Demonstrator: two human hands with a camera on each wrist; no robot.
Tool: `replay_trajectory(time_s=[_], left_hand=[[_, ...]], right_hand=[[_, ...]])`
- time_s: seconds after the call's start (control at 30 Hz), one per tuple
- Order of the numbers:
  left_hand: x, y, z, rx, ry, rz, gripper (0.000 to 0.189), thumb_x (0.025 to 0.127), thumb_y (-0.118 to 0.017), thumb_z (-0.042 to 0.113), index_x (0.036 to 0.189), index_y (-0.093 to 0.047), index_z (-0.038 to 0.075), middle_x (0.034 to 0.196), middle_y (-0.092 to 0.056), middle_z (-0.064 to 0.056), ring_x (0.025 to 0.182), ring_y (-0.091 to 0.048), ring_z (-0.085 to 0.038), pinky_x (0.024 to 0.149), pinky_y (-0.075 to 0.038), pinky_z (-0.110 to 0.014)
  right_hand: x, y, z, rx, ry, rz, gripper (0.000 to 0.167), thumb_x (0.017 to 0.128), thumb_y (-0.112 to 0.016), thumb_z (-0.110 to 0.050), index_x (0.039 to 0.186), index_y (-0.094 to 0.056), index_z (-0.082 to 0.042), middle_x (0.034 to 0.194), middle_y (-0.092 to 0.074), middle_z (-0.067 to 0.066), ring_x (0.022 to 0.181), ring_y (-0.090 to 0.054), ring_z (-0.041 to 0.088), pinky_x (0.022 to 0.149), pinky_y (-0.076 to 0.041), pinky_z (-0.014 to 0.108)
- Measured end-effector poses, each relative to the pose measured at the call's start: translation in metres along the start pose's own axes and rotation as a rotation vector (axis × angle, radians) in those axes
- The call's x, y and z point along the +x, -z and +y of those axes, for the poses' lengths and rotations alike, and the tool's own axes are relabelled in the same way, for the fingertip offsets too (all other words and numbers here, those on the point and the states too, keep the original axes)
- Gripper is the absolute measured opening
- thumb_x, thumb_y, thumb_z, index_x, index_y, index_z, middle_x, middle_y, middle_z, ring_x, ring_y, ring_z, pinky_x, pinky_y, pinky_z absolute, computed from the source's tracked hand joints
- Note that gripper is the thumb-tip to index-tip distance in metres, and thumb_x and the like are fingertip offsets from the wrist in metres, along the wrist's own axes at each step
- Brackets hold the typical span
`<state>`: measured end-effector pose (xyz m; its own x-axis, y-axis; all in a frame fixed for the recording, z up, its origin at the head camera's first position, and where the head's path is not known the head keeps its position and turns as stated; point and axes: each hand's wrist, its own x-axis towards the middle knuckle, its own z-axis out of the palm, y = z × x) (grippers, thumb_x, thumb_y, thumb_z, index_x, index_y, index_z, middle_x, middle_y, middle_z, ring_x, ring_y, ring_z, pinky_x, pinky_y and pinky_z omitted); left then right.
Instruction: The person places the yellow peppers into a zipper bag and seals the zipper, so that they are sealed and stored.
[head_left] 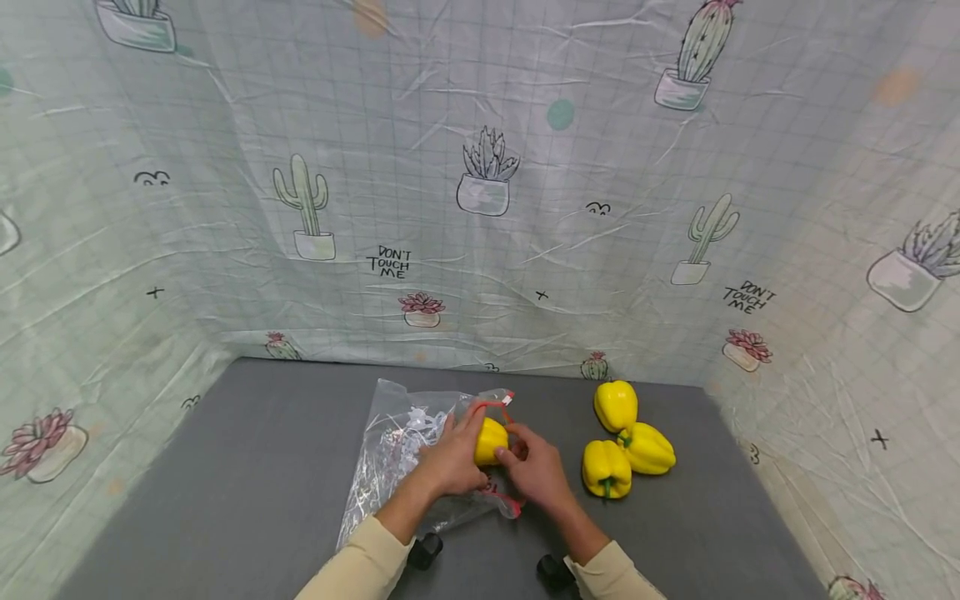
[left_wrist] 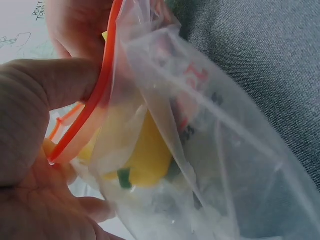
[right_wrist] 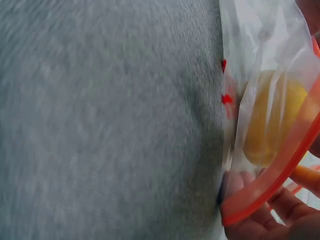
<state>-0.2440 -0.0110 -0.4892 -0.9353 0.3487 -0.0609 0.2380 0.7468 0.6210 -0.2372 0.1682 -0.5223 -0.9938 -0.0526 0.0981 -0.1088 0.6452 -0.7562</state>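
A yellow bell pepper (head_left: 491, 441) sits in the mouth of a clear plastic bag (head_left: 378, 454) with a red edge strip. In the left wrist view its green stem (left_wrist: 125, 178) shows through the film. My left hand (head_left: 452, 461) grips the bag at its mouth, its thumb against the red strip (left_wrist: 95, 100). From the right, my right hand (head_left: 538, 471) holds the pepper's near end, thumb on its surface. The right wrist view has some right fingertips (right_wrist: 235, 185) behind the strip and beneath the pepper (right_wrist: 272, 120). Part of each hand's grip is hidden by film.
To the right, three more yellow bell peppers (head_left: 617, 406) lie close together on the grey table (head_left: 247, 467). Crumpled clear and white material (head_left: 420, 425) shows at the bag's left part. A printed cactus curtain (head_left: 525, 267) encloses the table's back and sides.
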Motion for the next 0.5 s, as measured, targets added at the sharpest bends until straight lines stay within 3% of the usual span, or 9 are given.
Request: replay_trajectory(time_s=[0.13,0.27,0.5], left_hand=[[-0.0016,0.0004,0.0004,-0.002,-0.001,0.011,0.109,0.075,-0.083,0.009,0.166,-0.024,0.015,0.176,-0.019,-0.004,0.159,-0.019,-0.052,0.096,-0.021,-0.096],[-0.0022,0.0018,0.0018,0.015,-0.010,0.032,0.107,0.075,-0.083,0.009,0.166,-0.027,0.014,0.177,-0.019,-0.001,0.160,-0.018,-0.048,0.105,-0.021,-0.092],[-0.0022,0.0059,0.0043,0.000,-0.032,0.059,0.105,0.073,-0.086,0.010,0.163,-0.032,0.010,0.176,-0.021,-0.001,0.160,-0.018,-0.048,0.110,-0.019,-0.088]], right_hand=[[-0.0005,-0.0024,-0.0010,-0.012,-0.003,-0.007,0.041,0.096,-0.074,-0.026,0.133,-0.068,-0.008,0.087,-0.069,0.005,0.070,-0.055,0.012,0.064,-0.048,0.027],[0.0001,-0.0029,-0.0003,0.028,-0.031,-0.007,0.041,0.096,-0.074,-0.024,0.132,-0.068,-0.005,0.095,-0.073,0.008,0.079,-0.062,0.014,0.070,-0.054,0.032],[-0.0005,-0.0022,-0.0054,0.025,-0.062,-0.024,0.041,0.097,-0.073,-0.029,0.128,-0.067,-0.002,0.092,-0.072,0.008,0.072,-0.058,0.015,0.065,-0.050,0.032]])
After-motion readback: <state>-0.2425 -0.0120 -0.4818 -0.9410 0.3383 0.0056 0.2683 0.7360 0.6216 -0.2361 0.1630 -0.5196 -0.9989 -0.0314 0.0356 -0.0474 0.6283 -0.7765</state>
